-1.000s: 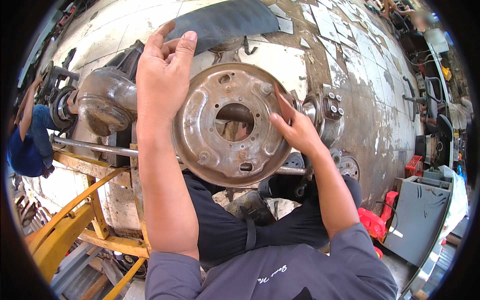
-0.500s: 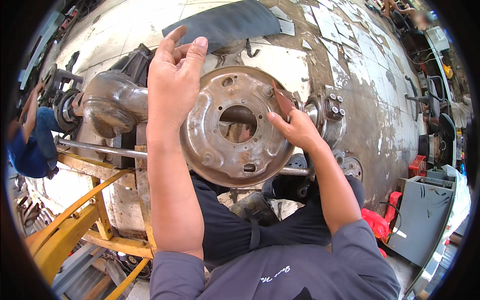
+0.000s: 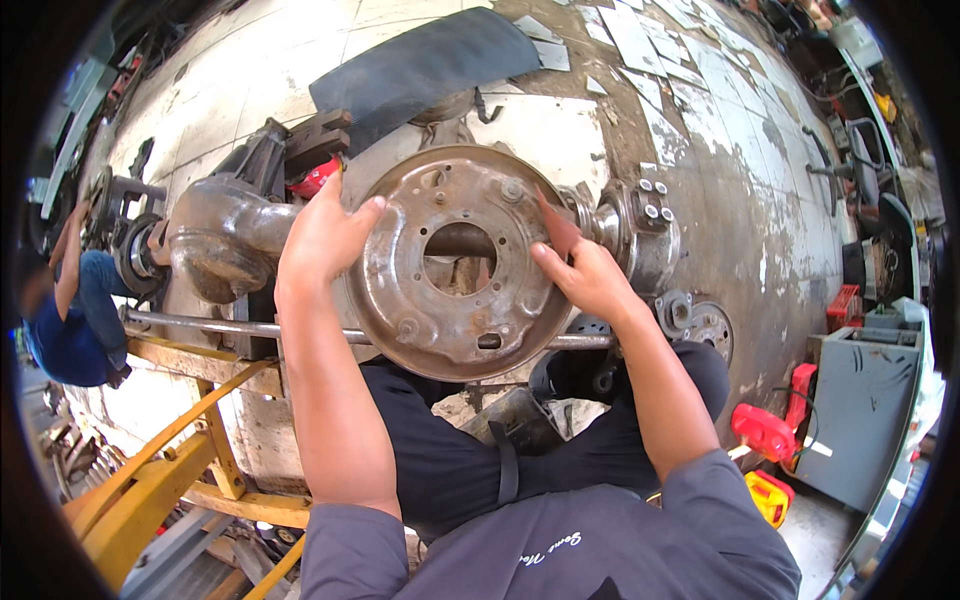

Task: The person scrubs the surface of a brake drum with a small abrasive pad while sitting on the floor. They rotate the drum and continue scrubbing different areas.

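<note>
Rusty round backing plate [image 3: 452, 262], big centre hole and several smaller bolt holes, held upright in front of the axle housing [image 3: 225, 232], which lies across a yellow steel stand [image 3: 150, 470]. Left hand [image 3: 322, 238] lies spread against the plate's left rim, palm on the metal, thumb hooked over the face; its grip is a flat press, not a closed clasp. Right hand [image 3: 585, 275] sits on the plate's right rim with fingers curled on the edge, pinching a small reddish-brown scrap [image 3: 556, 228] (abrasive paper, I judge, though too small to be sure) against the surface. Since a second ago the left hand has dropped from the top of the plate, where its fingers pointed upward, to the left side at mid height, and the plate now sits lower and more square to the view, its centre hole lined up with the axle end seen through it. The right hand has kept its place on the right rim. I read this as the plate being steadied for work on its face. To the right of the plate, the flanged axle end [image 3: 640, 222] with studs. A steel rod [image 3: 240, 328] runs just below. Another person in blue [image 3: 70, 330] crouches far left. Red container [image 3: 765, 432] lower right, on the floor.
</note>
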A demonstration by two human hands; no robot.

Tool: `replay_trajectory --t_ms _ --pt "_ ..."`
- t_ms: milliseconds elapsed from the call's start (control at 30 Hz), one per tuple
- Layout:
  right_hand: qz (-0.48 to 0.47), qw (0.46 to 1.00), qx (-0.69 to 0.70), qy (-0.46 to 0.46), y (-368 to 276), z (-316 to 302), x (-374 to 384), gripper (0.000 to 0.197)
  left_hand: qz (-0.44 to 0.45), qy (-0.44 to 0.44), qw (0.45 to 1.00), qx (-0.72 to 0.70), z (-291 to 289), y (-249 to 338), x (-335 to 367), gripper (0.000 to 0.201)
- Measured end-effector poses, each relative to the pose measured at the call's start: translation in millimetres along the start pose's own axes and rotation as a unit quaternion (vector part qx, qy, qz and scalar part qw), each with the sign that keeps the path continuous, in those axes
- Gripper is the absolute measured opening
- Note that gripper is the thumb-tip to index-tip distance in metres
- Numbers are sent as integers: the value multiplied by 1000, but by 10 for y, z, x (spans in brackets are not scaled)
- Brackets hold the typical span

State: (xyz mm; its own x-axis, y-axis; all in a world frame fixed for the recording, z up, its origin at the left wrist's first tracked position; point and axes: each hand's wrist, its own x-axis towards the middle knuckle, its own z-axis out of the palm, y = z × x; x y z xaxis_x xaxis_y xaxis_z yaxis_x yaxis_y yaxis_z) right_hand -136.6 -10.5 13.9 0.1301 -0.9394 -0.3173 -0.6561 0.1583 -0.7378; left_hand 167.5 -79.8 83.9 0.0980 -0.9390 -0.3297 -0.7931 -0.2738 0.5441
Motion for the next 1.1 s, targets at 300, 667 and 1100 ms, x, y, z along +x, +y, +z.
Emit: replay_trajectory --t_ms 300,667,1100 --pt "-28 999 25 6 128 94 43 76 -23 -97 990 103 263 -191 244 69" --pt "-4 993 114 21 50 6 63 62 -31 -109 971 210 365 -169 340 72" --pt "8 975 118 186 79 -315 -284 39 -4 -113 984 137 336 -325 396 59"
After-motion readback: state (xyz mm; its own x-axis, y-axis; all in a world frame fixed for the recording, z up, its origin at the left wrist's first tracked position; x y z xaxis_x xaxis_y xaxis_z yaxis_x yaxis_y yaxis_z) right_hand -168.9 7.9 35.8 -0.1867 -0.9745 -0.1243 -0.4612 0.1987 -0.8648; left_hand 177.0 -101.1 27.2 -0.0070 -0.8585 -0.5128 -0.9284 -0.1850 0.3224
